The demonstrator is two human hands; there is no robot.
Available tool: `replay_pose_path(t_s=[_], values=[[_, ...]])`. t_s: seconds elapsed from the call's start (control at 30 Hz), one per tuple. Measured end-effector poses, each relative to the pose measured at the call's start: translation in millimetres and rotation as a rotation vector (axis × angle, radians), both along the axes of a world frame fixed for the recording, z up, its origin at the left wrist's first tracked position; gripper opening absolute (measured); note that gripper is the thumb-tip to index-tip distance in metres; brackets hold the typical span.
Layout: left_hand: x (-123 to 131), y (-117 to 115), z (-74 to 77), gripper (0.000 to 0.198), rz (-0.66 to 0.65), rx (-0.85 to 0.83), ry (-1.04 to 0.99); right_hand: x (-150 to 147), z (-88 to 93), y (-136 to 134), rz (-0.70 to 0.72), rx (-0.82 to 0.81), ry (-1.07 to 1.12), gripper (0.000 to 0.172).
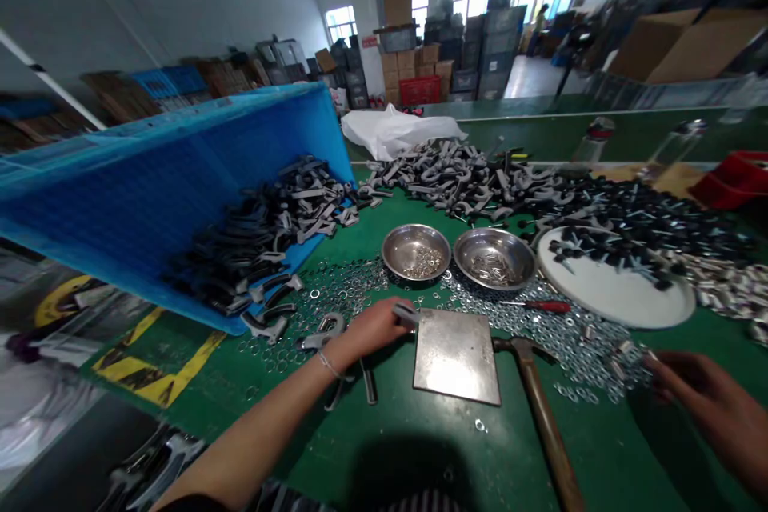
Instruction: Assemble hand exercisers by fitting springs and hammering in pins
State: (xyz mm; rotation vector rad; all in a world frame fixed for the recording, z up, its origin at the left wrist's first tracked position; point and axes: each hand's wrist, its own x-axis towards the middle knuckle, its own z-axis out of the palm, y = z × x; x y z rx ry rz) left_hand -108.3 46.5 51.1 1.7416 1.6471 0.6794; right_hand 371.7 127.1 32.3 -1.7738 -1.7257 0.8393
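My left hand [373, 326] is closed on a small grey metal part [406, 314] at the left edge of a square steel plate [457, 356] on the green table. My right hand [699, 392] reaches toward a scatter of small silver sleeves and washers [606, 364] at the right; its fingers pinch a small silver piece. A wooden-handled hammer [543, 408] lies between the plate and my right hand. Grey and black handle parts [324, 332] lie just left of my left hand.
A tilted blue crate [150, 176] spills black and grey handles at the left. Two steel bowls [417, 250] [495, 258] hold small hardware. Behind them lie a grey parts pile [444, 172], black knobs on a white round tray [618, 296], and a red screwdriver [543, 306].
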Motion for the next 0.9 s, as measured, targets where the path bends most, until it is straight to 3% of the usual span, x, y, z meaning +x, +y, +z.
replay_pose_path(t_s=[0.1,0.2,0.27,0.33,0.43,0.53,0.73,0.9], values=[[15.3,-5.0,-16.3,0.009,-0.101,-0.017,0.448,-56.4,18.0,-16.5,0.048,-0.150,0.270,0.040],[14.6,-8.5,-23.6,0.012,-0.071,-0.006,0.477,-118.4,23.2,-33.3,0.186,-0.352,0.650,0.039],[14.5,-12.1,-19.2,0.008,-0.001,0.011,0.322,-151.4,20.3,-42.2,0.224,-0.483,0.877,0.036],[21.3,-18.5,-9.5,0.003,0.116,0.008,0.040,-174.6,15.3,-50.0,0.276,-0.573,1.038,0.032],[45.1,-29.1,2.5,0.020,0.246,-0.093,-0.483,-195.0,9.2,-60.1,0.366,-0.680,1.152,0.026],[70.2,-35.1,1.0,0.033,0.230,-0.213,-0.807,-205.5,8.0,-67.9,0.370,-0.731,1.176,0.023],[82.2,-42.3,-10.1,0.032,0.237,-0.253,-0.968,-213.1,14.0,-78.7,0.361,-0.685,1.068,0.019],[79.6,-51.3,-5.3,0.033,0.208,-0.267,-0.936,-214.4,13.6,-83.5,0.362,-0.861,1.216,0.017]])
